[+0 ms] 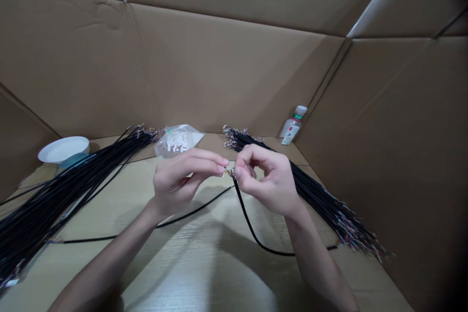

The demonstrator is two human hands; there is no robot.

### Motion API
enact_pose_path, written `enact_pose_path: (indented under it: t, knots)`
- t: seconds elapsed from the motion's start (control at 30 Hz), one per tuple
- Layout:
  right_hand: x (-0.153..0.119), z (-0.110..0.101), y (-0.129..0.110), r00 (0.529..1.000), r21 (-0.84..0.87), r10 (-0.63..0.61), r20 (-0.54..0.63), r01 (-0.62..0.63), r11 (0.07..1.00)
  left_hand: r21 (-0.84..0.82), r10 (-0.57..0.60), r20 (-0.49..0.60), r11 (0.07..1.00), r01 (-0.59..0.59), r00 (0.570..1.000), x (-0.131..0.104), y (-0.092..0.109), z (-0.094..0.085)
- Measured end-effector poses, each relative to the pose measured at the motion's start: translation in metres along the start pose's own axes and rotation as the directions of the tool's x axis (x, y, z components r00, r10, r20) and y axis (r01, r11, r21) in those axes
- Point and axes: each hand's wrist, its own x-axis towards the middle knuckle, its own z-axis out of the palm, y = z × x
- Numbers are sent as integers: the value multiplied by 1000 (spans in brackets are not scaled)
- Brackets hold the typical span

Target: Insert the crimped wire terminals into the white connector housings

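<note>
In the middle of the view both hands meet at the frayed end of a black cable point(245, 214), where thin coloured wires point(230, 172) fan out. My left hand point(188, 173) is closed in a pinch at the wire tips; a tiny pale bit shows at its fingertips, too small to name. Thumb and forefinger of my right hand point(268, 175) pinch the wires just above the black sheath. From there the cable hangs down and curves right, passing behind my right forearm. Another black cable point(197, 208) lies on the table behind my left wrist.
A thick bundle of black cables point(84, 180) lies at left, another point(314, 195) at right. Along the back are a clear bag of small white pieces point(179, 141) and a bottle point(292, 126). A white bowl point(64, 150) stands far left. Cardboard walls point(234, 68) enclose the table.
</note>
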Motion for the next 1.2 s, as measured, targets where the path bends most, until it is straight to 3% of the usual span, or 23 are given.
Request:
enact_pose_path:
  t: [0.13,0.3,0.53,0.67,0.77,0.97,1.2]
  knots:
    - [0,-2,3,995,98,94,21,-96,991,50,37,35,998,-39,999,-1,1,-4]
    - [0,1,3,998,180,69,12,-70,981,63,60,2,996,-60,998,2,1,-4]
    - [-4,8,-4,990,87,36,-137,-24,996,4,-19,19,1000,19,1000,5,9,-2]
    - [-5,8,-8,992,37,-2,-128,7,999,-10,-93,35,996,93,995,8,18,-4]
    - [-6,8,-10,997,8,9,-78,-8,1000,61,-139,33,989,137,990,12,26,-6]
    - [-7,9,-10,999,-30,11,-52,-13,999,239,-75,188,971,29,979,21,33,-14]
    - [-5,11,-6,997,-156,-43,-69,32,987,431,-136,288,902,-1,948,20,33,-20]
